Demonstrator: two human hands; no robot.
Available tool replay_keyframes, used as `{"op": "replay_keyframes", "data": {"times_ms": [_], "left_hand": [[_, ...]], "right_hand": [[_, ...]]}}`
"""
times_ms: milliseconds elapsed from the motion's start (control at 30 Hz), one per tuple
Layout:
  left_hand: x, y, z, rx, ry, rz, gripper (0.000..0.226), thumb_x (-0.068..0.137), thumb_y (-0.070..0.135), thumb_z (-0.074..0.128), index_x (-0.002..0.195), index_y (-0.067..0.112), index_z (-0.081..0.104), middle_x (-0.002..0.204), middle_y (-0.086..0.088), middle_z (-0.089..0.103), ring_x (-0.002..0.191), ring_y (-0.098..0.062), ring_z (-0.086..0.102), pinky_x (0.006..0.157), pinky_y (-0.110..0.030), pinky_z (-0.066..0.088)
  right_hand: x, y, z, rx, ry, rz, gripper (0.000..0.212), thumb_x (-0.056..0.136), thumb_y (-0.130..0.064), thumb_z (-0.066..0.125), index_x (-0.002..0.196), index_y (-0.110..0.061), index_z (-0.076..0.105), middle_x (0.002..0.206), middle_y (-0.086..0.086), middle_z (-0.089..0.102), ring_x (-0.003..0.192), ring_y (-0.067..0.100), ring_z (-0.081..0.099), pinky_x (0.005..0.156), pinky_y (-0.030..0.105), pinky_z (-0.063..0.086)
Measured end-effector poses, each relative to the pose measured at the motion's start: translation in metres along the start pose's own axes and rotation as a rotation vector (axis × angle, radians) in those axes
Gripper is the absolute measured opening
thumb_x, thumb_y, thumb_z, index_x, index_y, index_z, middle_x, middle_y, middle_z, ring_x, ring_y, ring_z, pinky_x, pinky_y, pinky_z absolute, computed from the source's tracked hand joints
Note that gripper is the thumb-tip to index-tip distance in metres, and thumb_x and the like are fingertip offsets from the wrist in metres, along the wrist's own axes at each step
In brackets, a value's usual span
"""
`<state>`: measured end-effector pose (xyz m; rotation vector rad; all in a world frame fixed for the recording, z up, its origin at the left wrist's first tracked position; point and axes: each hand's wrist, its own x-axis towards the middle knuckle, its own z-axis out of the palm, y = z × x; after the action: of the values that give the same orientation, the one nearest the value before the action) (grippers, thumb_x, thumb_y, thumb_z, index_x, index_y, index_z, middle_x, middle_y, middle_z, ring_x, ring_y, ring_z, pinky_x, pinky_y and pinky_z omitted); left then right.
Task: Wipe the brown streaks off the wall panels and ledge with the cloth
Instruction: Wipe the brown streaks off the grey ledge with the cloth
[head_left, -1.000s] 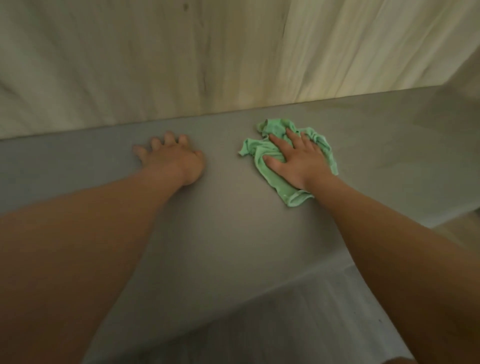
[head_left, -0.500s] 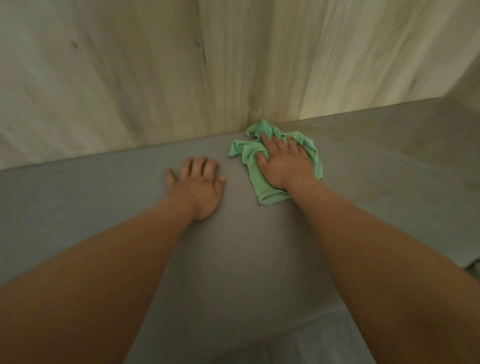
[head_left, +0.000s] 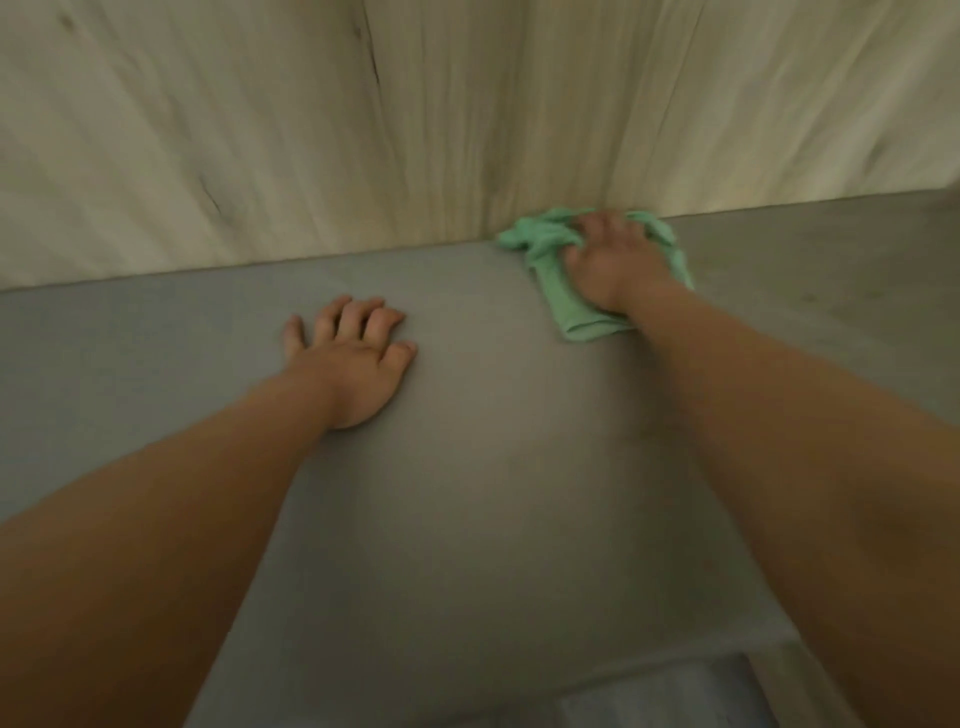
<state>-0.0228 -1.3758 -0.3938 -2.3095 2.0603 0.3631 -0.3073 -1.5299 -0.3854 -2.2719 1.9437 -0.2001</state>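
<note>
A crumpled green cloth (head_left: 563, 306) lies on the grey ledge (head_left: 467, 519), pushed into the corner where the pale wood-grain wall panels (head_left: 260, 156) meet. My right hand (head_left: 613, 260) presses down on the cloth, fingertips up against the wall; the fingers are blurred. My left hand (head_left: 353, 358) rests flat on the ledge to the left, fingers spread, holding nothing. Thin dark streaks (head_left: 370, 47) run down the panels.
The ledge continues right along the second wall (head_left: 779, 104). Its front edge (head_left: 597, 670) drops to a lighter floor at the bottom right. Both my forearms reach across the ledge.
My right hand has slid the cloth away from me across the ledge into the wall corner. My left hand has stayed flat on the ledge. The view has shifted left.
</note>
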Motion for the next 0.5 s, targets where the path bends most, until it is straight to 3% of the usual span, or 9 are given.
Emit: {"op": "replay_keyframes", "data": {"times_ms": [133,300,400,500], "left_hand": [[-0.001,0.002,0.002,0.027,0.004,-0.013,0.059,0.104,0.06,0.019,0.159,0.039,0.023,0.171,0.01,0.009,0.158,-0.017,-0.001,0.125,-0.058,-0.004],[-0.001,0.005,0.001,0.045,0.016,-0.017,0.06,0.103,0.061,0.019,0.159,0.04,0.022,0.171,0.01,0.009,0.158,-0.017,-0.001,0.125,-0.058,-0.003],[-0.002,0.005,0.001,0.049,0.018,-0.018,0.06,0.104,0.06,0.019,0.159,0.039,0.022,0.171,0.009,0.009,0.158,-0.018,-0.001,0.125,-0.059,-0.003],[-0.002,0.004,0.003,0.057,0.03,-0.011,0.06,0.103,0.061,0.018,0.159,0.039,0.022,0.171,0.009,0.01,0.158,-0.018,0.0,0.125,-0.059,-0.001]], "right_hand": [[-0.001,0.059,-0.012,0.012,0.031,0.278,0.08,0.098,-0.062,0.023,0.162,-0.014,0.021,0.168,0.017,0.02,0.154,0.039,0.02,0.126,0.052,0.014],[-0.004,0.028,-0.008,0.039,0.01,0.345,0.087,0.095,-0.065,0.021,0.164,-0.013,0.011,0.171,0.016,0.009,0.157,0.042,0.004,0.127,0.055,0.002],[-0.011,-0.01,-0.002,0.009,-0.021,0.242,0.085,0.097,-0.064,0.022,0.165,-0.015,0.011,0.172,0.015,0.01,0.157,0.041,0.004,0.127,0.055,0.001],[-0.028,-0.052,0.011,-0.008,-0.059,-0.022,0.074,0.101,-0.061,0.025,0.163,-0.021,0.02,0.171,0.009,0.016,0.158,0.037,0.007,0.128,0.051,0.003]]}}
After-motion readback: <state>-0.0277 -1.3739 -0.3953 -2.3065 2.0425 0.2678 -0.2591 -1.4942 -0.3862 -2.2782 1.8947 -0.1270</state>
